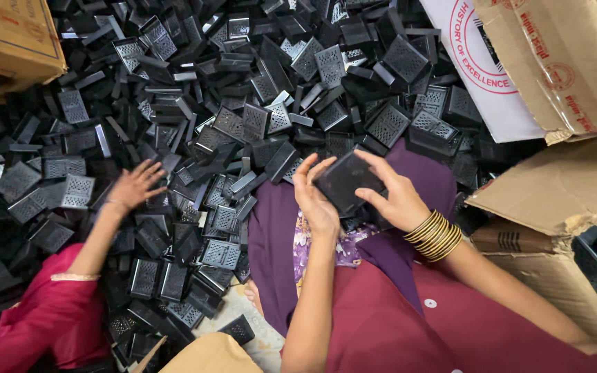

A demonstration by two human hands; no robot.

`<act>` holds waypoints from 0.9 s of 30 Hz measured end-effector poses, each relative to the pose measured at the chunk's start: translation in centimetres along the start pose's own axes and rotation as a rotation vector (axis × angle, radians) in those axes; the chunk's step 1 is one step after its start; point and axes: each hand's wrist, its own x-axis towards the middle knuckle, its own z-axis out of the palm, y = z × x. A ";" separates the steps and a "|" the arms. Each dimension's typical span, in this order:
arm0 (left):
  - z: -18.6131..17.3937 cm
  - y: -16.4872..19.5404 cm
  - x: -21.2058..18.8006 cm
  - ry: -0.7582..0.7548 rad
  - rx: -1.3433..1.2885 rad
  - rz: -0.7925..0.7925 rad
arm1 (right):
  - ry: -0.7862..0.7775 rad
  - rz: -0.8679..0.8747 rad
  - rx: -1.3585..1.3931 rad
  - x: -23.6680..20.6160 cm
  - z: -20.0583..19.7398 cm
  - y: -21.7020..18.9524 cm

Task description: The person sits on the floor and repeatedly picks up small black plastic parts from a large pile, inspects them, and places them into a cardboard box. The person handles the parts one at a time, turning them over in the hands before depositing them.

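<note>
My left hand (316,200) and my right hand (396,197) both grip one black square plastic part (345,181), held above my lap. Gold bangles (435,236) ring my right wrist. A purple cloth (274,242) lies over my lap beneath the hands. Just beyond my fingers spreads a big heap of black perforated plastic parts (243,103), several of them grille-patterned squares.
Another person's hand (135,185), on an arm in a red sleeve (43,318), reaches into the pile at left. Torn cardboard boxes stand at right (561,186) and upper right (568,62). Another box (8,41) sits at top left.
</note>
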 end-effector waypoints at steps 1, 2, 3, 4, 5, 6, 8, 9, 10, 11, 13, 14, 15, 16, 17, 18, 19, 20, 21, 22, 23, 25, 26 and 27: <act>0.4 0.3 -0.3 -0.007 -0.100 -0.069 | 0.022 0.003 0.122 0.2 0.1 0.3; 0.8 0.6 -0.5 -0.013 -0.199 -0.139 | 0.043 0.007 0.244 0.3 0.3 0.6; 1.4 0.7 -0.6 -0.052 -0.205 -0.160 | 0.047 -0.057 0.115 0.5 0.5 0.8; 2.2 0.5 -0.9 -0.091 -0.209 -0.182 | 0.052 -0.121 -0.014 0.6 0.8 0.9; 2.7 0.4 -1.2 -0.127 -0.214 -0.206 | 0.055 -0.181 -0.142 0.6 1.1 0.9; 2.9 0.4 -1.3 -0.105 -0.188 -0.203 | 0.075 -0.213 -0.186 0.6 1.3 0.8; 3.1 0.2 -1.2 -0.063 -0.141 -0.195 | 0.115 -0.280 -0.277 0.6 1.5 0.3; 2.9 0.1 -1.0 -0.071 -0.145 -0.189 | 0.068 -0.201 -0.271 0.7 1.2 0.0; 2.6 0.1 -1.0 -0.078 -0.147 -0.186 | 0.019 -0.117 -0.263 0.5 0.8 -0.3; 2.3 0.0 -1.1 -0.084 -0.148 -0.187 | -0.029 -0.031 -0.253 0.3 0.4 -0.7; 2.0 -0.1 -1.1 -0.114 -0.099 -0.183 | -0.054 -0.014 -0.189 0.6 -0.1 -1.5; 1.9 -0.2 -1.1 -0.129 -0.075 -0.179 | -0.066 -0.006 -0.158 0.8 -0.2 -1.9; 1.9 -0.2 -1.1 -0.125 -0.055 -0.166 | -0.060 -0.002 -0.150 0.9 -0.3 -2.2; 2.0 -0.3 -1.2 -0.121 -0.035 -0.152 | -0.055 0.003 -0.143 1.0 -0.3 -2.4; 2.1 -0.3 -1.2 -0.117 -0.016 -0.138 | -0.051 0.007 -0.136 1.1 -0.3 -2.5; 2.2 -0.4 -1.2 -0.118 -0.002 -0.123 | -0.049 0.034 -0.093 1.1 -0.3 -2.6; 2.2 -0.5 -1.1 -0.120 0.012 -0.107 | -0.047 0.060 -0.049 1.1 -0.2 -2.5; 2.2 -0.5 -1.1 -0.122 0.027 -0.092 | -0.045 0.086 -0.004 1.1 -0.1 -2.4; 2.2 -0.6 -1.1 -0.099 0.011 -0.093 | -0.020 0.117 0.026 1.1 -0.1 -2.3; 2.0 -0.6 -1.2 -0.077 -0.006 -0.096 | 0.006 0.149 0.057 1.0 0.0 -2.1; 1.9 -0.7 -1.2 -0.057 -0.024 -0.099 | 0.035 0.180 0.086 0.9 0.1 -1.9; 1.8 -0.9 -1.2 -0.059 0.064 -0.056 | 0.013 0.136 0.052 0.9 0.3 -1.7; 1.8 -1.1 -1.2 -0.065 0.107 -0.035 | 0.008 0.113 0.033 0.9 0.2 -1.6; 1.8 -1.2 -1.2 -0.083 0.165 -0.026 | -0.001 0.106 0.021 1.0 0.2 -1.6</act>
